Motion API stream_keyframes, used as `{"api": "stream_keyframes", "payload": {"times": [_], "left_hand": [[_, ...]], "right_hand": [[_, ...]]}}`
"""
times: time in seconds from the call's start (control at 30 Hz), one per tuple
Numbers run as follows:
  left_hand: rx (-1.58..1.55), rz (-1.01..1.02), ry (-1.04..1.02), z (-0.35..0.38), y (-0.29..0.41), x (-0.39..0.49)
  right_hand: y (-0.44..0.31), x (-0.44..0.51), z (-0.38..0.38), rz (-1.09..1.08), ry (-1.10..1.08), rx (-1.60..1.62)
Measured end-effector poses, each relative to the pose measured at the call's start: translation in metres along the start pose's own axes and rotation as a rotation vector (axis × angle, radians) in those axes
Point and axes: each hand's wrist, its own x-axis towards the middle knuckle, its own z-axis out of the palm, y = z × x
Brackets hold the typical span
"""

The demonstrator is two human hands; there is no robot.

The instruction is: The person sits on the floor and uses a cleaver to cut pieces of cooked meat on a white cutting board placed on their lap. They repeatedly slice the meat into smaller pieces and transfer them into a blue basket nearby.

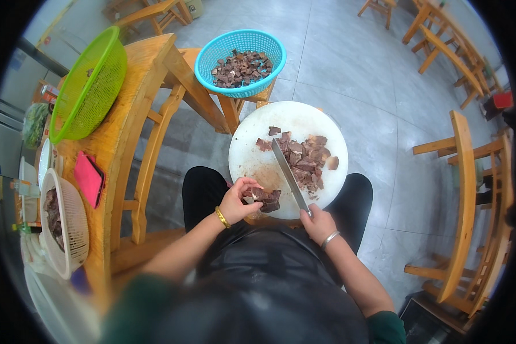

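My left hand (239,202) grips a dark brown chunk of cooked meat (267,200) at the near left of a round white chopping board (251,124). The handle of a cleaver (290,175) is in my right hand (319,224), at the board's near edge. Its blade points away from me and slants left, beside a heap of cut meat pieces (303,161) on the board's right half. A few smaller pieces lie apart near the blade's tip. The knife's handle is mostly hidden by my fingers.
Beyond the board, a blue plastic basket (241,90) of meat chunks rests on a wooden stool. The wooden table (133,86) at left bears a green basket (90,94), a pink phone case (88,178) and a white basket (75,228) with larger meat. Wooden benches (462,206) stand at right.
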Motion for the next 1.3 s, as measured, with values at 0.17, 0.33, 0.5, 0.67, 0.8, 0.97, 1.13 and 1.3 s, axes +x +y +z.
{"api": "stream_keyframes", "payload": {"times": [0.17, 0.33, 0.5, 0.67, 0.8, 0.97, 1.13, 1.3], "left_hand": [[-0.020, -0.280, -0.161, -0.028, -0.008, 0.027], [0.390, -0.141, 0.059, -0.029, -0.013, 0.057], [0.539, 0.011, 0.202, -0.020, -0.001, 0.052], [0.743, 0.182, 0.068, -0.008, 0.007, 0.030], [0.873, 0.179, -0.067, -0.005, 0.009, 0.021], [0.844, 0.192, -0.153, -0.007, 0.010, 0.023], [0.916, 0.243, -0.153, 0.003, 0.014, 0.018], [0.933, 0.319, -0.002, 0.020, 0.015, 0.011]], "right_hand": [[-0.001, 0.000, 0.000, 0.002, -0.001, -0.002], [-0.001, 0.001, -0.001, -0.014, 0.015, -0.038], [-0.001, 0.001, -0.001, -0.003, -0.005, -0.025], [-0.002, 0.003, -0.002, 0.009, -0.014, -0.019], [-0.002, 0.004, -0.002, 0.006, -0.023, -0.001], [-0.003, 0.004, -0.001, -0.004, -0.006, -0.023], [-0.006, 0.001, -0.001, -0.017, -0.041, -0.092], [0.004, -0.005, -0.010, -0.076, -0.161, 0.002]]}}
